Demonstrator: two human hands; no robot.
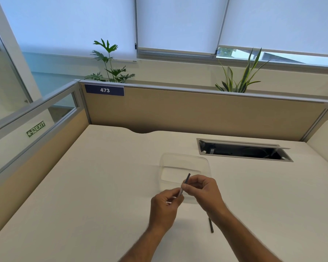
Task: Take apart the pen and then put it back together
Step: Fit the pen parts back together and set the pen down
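above the white surface (102, 186), near its front: pen (186, 181), thin and dark, tilted, gripped by both hands. left hand (165, 207) pinched shut on the lower end; right hand (204, 191) pinched shut on the middle, dark tip sticking up past the fingers. behind the hands: clear plastic tray (203, 163). beside the right wrist: small dark pen part (211, 225), lying flat.

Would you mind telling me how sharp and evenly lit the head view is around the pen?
Head view: soft daylight, faint shadows; wide-angle bending at the edges; the pen between left hand and right hand is slightly blurred; the clear tray barely shows.
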